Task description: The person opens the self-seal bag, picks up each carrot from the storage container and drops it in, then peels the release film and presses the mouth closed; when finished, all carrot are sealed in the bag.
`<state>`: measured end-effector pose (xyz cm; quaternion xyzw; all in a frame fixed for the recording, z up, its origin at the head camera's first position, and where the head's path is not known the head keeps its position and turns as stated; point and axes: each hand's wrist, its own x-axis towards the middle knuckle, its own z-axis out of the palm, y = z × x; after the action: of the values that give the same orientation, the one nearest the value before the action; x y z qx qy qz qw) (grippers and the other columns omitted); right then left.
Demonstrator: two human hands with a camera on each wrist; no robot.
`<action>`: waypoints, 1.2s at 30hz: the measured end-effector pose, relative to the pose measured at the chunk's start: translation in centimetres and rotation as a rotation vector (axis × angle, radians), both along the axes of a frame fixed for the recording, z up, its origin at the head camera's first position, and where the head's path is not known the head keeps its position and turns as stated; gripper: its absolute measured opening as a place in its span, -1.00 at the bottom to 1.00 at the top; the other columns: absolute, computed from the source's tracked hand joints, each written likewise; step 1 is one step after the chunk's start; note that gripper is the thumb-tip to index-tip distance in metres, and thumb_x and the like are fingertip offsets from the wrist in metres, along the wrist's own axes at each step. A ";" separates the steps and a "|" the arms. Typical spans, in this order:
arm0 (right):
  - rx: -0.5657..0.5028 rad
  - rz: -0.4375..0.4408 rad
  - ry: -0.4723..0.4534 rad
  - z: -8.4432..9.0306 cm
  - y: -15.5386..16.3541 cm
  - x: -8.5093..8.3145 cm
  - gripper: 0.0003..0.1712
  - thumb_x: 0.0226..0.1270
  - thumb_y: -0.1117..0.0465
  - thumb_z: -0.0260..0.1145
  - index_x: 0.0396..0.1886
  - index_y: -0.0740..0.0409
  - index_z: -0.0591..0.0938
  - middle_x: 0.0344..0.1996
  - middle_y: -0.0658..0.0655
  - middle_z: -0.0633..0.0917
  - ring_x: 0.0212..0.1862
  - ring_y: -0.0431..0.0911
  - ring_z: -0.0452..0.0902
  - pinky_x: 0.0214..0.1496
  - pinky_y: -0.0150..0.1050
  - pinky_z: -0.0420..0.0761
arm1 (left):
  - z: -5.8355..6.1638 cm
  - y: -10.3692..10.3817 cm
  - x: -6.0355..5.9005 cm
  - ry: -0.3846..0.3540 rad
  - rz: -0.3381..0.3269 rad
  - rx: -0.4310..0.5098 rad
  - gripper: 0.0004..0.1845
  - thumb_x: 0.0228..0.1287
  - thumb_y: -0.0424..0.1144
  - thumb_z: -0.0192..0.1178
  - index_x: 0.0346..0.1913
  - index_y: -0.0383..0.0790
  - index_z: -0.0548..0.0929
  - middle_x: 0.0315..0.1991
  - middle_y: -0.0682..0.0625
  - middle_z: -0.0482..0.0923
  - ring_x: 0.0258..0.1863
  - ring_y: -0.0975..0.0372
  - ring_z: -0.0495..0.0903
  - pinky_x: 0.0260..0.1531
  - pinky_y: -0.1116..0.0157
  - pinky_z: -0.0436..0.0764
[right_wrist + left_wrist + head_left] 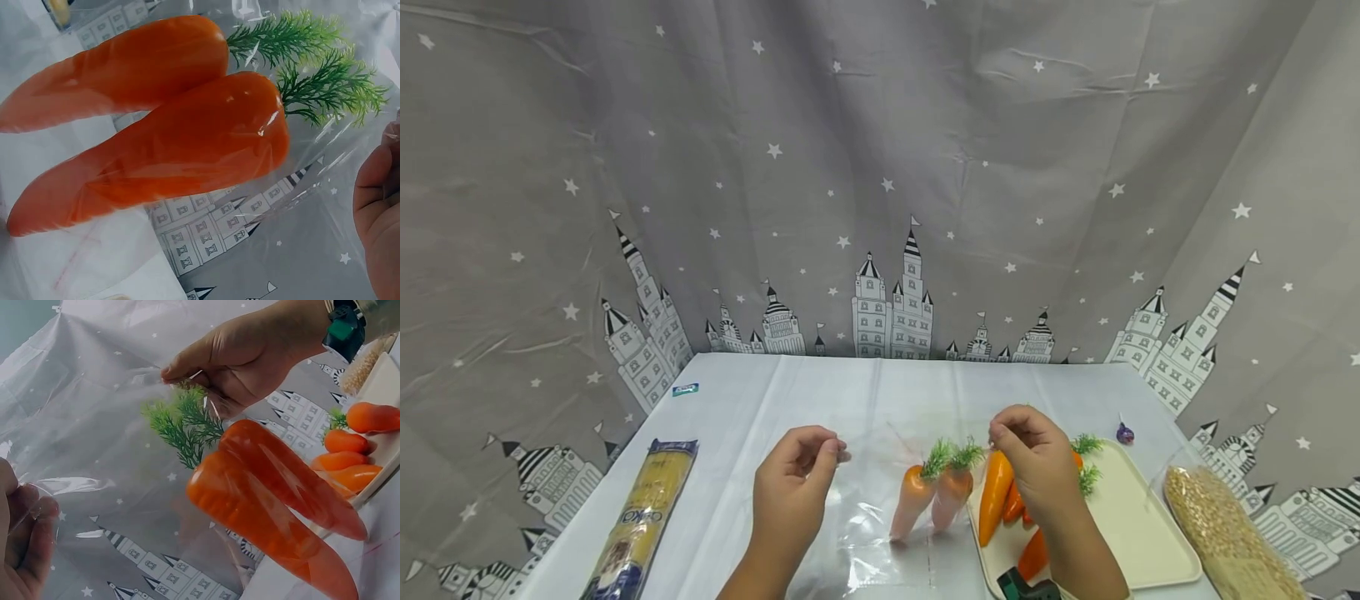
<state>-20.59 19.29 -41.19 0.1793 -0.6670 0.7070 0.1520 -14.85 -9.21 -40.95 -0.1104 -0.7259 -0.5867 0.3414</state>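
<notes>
From the head view, two hands hold a clear plastic bag [880,508] up by its top edge: the left hand [796,479] pinches the rim at 9 o'clock, the right hand [1033,462] pinches it at 3 o'clock. Two carrots [931,496] hang inside the bag. At 3 o'clock of the bag a cream tray [1138,525] carries at least three more carrots. One pasta packet [640,521] lies at 8 o'clock, one grain bag [1225,533] at 4 o'clock.

The left wrist view shows the right hand's fingers [187,362] nipping film above two carrots.

The right wrist view shows two carrots with two green tops [312,62] at 1 o'clock.
</notes>
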 end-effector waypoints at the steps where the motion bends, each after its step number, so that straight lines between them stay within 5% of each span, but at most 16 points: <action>1: -0.008 0.002 0.002 -0.1 0.0 0.0 -0.95 0.49 0.47 0.27 -0.22 0.31 0.63 -0.36 -0.01 0.64 -0.30 -0.16 0.59 -0.17 -0.38 0.70 | 0.0 0.0 0.0 0.004 -0.002 0.001 -0.86 0.41 -0.53 0.28 -0.18 -0.20 0.67 -0.30 0.05 0.73 -0.31 0.27 0.76 -0.20 0.40 0.74; 9: -0.040 0.002 0.009 -0.3 0.0 -0.2 -0.92 0.47 0.49 0.29 -0.24 0.28 0.64 -0.38 0.02 0.65 -0.33 -0.14 0.58 -0.23 -0.38 0.69 | 0.2 -0.1 0.0 -0.004 -0.039 0.011 -0.86 0.42 -0.55 0.24 -0.18 -0.23 0.64 -0.31 0.03 0.71 -0.29 0.24 0.76 -0.19 0.38 0.74; 25: 0.084 -0.034 -0.055 0.4 -0.1 0.3 -0.98 0.47 0.43 0.33 -0.18 0.33 0.65 -0.35 0.02 0.64 -0.29 -0.12 0.57 -0.17 -0.36 0.70 | 0.6 -0.3 -0.4 -0.091 -0.026 -0.022 -0.78 0.36 -0.49 0.34 -0.07 -0.12 0.71 -0.29 0.01 0.75 -0.28 0.25 0.77 -0.19 0.40 0.72; 31: 0.079 -0.046 -0.059 0.5 0.2 0.1 -0.89 0.49 0.37 0.34 -0.16 0.38 0.62 -0.34 0.01 0.64 -0.27 -0.14 0.58 -0.15 -0.38 0.70 | 0.8 -0.4 -0.5 -0.073 -0.039 -0.004 -0.81 0.35 -0.49 0.36 -0.14 -0.11 0.73 -0.33 0.04 0.74 -0.30 0.23 0.76 -0.32 0.38 0.70; 36: 0.073 -0.053 -0.064 0.4 0.6 0.1 -0.84 0.48 0.37 0.35 -0.12 0.44 0.61 -0.33 -0.01 0.65 -0.25 -0.16 0.59 -0.14 -0.39 0.70 | 0.8 -0.4 -0.5 -0.060 -0.069 0.023 -0.85 0.36 -0.53 0.33 -0.19 -0.21 0.70 -0.33 0.01 0.74 -0.29 0.23 0.78 -0.23 0.36 0.75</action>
<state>-20.52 19.87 -40.80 0.1443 -0.7014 0.6833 0.1424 -15.34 -9.65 -40.11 -0.1138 -0.7249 -0.6094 0.3004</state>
